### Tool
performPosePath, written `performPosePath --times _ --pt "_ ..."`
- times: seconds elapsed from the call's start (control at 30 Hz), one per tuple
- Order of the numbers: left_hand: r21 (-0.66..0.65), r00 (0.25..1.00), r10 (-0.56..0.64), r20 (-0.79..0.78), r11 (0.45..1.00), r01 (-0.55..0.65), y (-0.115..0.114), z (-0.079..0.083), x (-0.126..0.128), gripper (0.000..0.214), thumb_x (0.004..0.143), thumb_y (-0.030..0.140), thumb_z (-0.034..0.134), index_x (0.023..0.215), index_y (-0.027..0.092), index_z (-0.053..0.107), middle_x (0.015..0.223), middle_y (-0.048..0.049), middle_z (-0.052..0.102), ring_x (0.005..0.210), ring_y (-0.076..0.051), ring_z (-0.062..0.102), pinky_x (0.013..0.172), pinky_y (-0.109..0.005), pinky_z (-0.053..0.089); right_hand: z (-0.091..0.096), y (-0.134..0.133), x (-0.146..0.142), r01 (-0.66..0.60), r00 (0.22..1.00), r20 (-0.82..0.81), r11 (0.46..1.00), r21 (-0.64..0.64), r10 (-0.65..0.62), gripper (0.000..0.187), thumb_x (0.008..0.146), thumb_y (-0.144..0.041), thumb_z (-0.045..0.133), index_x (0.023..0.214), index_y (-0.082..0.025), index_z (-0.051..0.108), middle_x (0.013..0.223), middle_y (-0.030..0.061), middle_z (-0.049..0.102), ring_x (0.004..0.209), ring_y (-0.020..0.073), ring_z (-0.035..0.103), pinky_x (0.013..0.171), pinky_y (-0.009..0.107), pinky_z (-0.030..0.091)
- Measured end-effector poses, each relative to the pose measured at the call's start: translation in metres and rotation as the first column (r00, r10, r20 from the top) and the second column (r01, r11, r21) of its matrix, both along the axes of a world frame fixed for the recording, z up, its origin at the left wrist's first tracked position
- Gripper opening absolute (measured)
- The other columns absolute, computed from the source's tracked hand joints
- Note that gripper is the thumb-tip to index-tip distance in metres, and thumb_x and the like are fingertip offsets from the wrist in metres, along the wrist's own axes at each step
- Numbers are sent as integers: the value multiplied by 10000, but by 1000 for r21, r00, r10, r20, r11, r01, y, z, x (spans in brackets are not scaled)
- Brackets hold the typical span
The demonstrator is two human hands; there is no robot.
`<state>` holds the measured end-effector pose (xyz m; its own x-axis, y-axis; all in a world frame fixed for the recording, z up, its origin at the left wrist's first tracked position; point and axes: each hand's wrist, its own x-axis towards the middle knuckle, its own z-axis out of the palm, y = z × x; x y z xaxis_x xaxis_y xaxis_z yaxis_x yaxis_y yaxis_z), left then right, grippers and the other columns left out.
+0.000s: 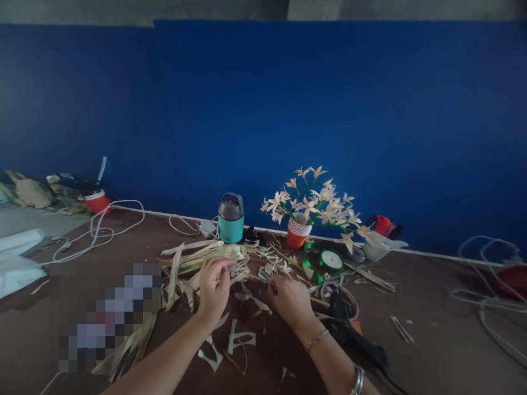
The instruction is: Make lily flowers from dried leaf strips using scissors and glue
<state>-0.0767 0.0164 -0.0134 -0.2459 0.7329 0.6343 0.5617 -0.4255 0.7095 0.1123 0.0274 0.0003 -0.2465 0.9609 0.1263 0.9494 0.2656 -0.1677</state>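
Note:
My left hand [214, 286] is over the near edge of a pile of dried corn husks [187, 262]. Its fingers are stretched to the right, the thumb stands apart from them, and I see nothing held. My right hand [290, 299] is closed, fingers curled down; whatever it grips is hidden. Just beyond its fingertips lies a small greyish metal item [264, 273], too unclear to name. Cut husk pieces [242, 337] are scattered on the brown table [448, 340] between and below my hands. A black glue gun [358, 340] lies beside my right forearm.
Husk flowers [310, 206] stand in stacked red paper cups [298, 233]. A green ribbon spool [330, 260] lies in front. Further left are a teal-and-grey container [231, 219], a white cable [96, 233] and a red cup [97, 202]. A blue partition [263, 109] closes off the back.

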Motion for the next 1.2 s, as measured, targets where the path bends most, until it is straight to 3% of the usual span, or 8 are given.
performPosePath --times 0.1,0.2,0.3,0.43,0.6,0.73,0.97,1.2 --pt "-84 997 -69 27 994 71 -2 3 5 199 821 173 486 866 199 678 883 -57 667 910 -225 582 823 -370 450 6 1 5 43 938 -342 999 -12 -44 217 817 -278 491 730 -179 663 665 33 661 626 148 586 568 217 372" --pt "-189 972 -213 101 955 229 -6 9 13 198 830 261 522 926 205 685 950 -64 677 957 -230 588 867 -371 442 15 1 6 -14 566 -815 987 -161 -125 255 750 -355 566 610 -150 621 531 -14 529 515 115 456 502 219 329" --pt "-252 929 -323 183 898 362 -12 15 23 192 806 305 561 893 208 701 939 -61 685 930 -220 602 843 -341 458 25 -3 3 -128 271 -926 944 -305 -263 262 665 -396 649 614 -140 617 483 -53 422 457 78 315 454 217 261" --pt "-346 908 -352 226 843 413 -17 18 32 142 753 300 610 777 192 698 796 -43 669 812 -205 606 756 -305 464 31 -10 -4 -169 168 -922 912 -374 -348 292 608 -422 689 618 -137 631 442 -80 340 444 61 236 435 212 224" --pt "-408 899 -324 296 808 426 -17 16 34 175 768 312 565 689 180 647 672 -12 624 700 -183 577 653 -267 433 22 -6 -5 -205 168 -929 910 -360 -330 335 596 -449 705 634 -125 629 465 -71 372 456 62 275 435 205 248" --pt "-422 883 -283 375 796 434 -14 11 33 199 789 332 524 681 181 597 589 19 558 613 -156 539 571 -237 404 24 -4 1 -282 317 -917 899 -335 -243 388 705 -510 609 708 -125 657 483 -65 375 463 73 306 444 206 276" --pt "-401 865 -300 402 791 461 -11 5 31 154 776 305 539 780 176 623 648 7 589 625 -154 538 562 -233 402 28 -11 7 -489 430 -872 751 -444 -235 466 776 -320 571 1233 -234 550 505 -74 426 459 75 343 433 173 295" --pt "-423 795 -171 582 771 476 -12 7 37 170 690 315 573 600 171 560 504 57 463 476 -103 409 480 -212 310 13 -7 -1 -432 500 -866 871 -236 13 351 802 -198 476 1097 -189 666 723 23 697 752 174 631 729 311 509"
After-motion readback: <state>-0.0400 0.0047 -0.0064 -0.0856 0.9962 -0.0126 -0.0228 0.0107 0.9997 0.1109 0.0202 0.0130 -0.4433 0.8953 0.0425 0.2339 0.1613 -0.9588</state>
